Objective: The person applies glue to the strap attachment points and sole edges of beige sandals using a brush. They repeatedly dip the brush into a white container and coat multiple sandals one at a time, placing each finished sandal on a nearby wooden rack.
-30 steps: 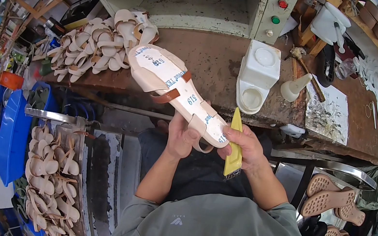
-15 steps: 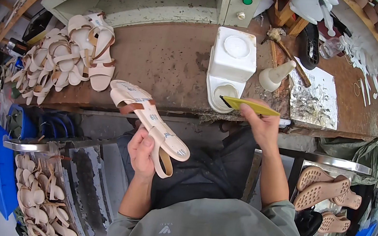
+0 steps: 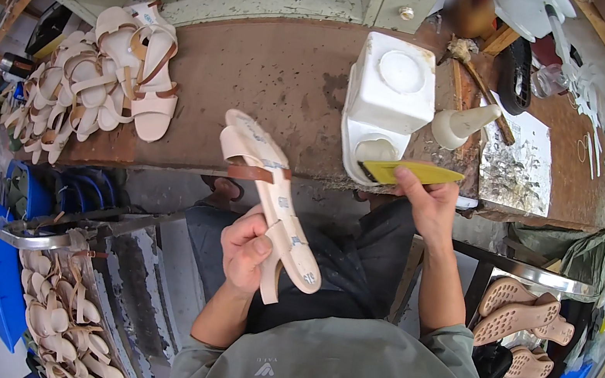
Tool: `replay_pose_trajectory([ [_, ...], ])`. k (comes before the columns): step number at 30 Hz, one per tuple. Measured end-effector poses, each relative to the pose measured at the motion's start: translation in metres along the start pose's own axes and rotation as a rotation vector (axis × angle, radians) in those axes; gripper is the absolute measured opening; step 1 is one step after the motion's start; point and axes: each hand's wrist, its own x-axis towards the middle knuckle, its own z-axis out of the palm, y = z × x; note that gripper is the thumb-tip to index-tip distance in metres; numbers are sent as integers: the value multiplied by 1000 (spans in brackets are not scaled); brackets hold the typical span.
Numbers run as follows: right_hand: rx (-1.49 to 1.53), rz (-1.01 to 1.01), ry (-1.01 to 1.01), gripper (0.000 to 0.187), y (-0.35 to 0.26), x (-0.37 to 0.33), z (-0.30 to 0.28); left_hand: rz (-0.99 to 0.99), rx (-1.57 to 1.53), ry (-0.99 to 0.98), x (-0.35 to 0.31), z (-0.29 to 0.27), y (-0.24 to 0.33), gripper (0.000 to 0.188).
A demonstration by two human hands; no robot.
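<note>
My left hand (image 3: 244, 252) is closed around the heel half of a beige sandal upper (image 3: 284, 210) with a brown strap. It is held tilted above my lap, its lower face turned up and printed with blue marks. In my right hand (image 3: 429, 204) is a flat yellow-handled brush (image 3: 418, 175), gripped between thumb and fingers. Its dark tip lies at the round mouth of a white plastic glue pot (image 3: 394, 85) at the bench's front edge. Right beside the pot stands a whitish cone-topped bottle (image 3: 462, 127).
A pile of beige sandal uppers (image 3: 84, 82) lies on the brown bench (image 3: 256, 80) at left, with more on a left rack (image 3: 58, 309). Pinkish soles (image 3: 518, 315) fill the right rack. A stained paper (image 3: 517, 162) and a wooden-handled tool (image 3: 492, 100) lie at right.
The sandal upper has swung more upright and shifted right, with my left hand. The brush remains at the glue pot's mouth, its tip slightly lower. The whole view has shifted a little.
</note>
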Motion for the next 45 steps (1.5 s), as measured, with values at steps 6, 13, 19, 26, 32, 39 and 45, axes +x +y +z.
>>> replay_pose_trajectory([
  [6,311,-165,-93,12,-54,-39,17,133,113,-218,0,25,26,33],
  [13,166,-803,-204,16,-75,-62,48,287,177,-425,-14,45,51,21],
  [19,115,-988,-257,20,-80,-83,45,303,191,-448,-29,55,67,20],
  [26,72,-1002,-247,23,-83,-108,42,372,199,-471,-45,58,72,21],
  [32,72,-1019,-254,22,-84,-124,38,315,230,-431,-59,60,81,28],
  [39,103,-1021,-305,21,-82,-138,33,406,213,-445,-67,59,79,18],
  [45,189,-964,-335,17,-83,-151,31,463,214,-428,-74,62,82,19],
])
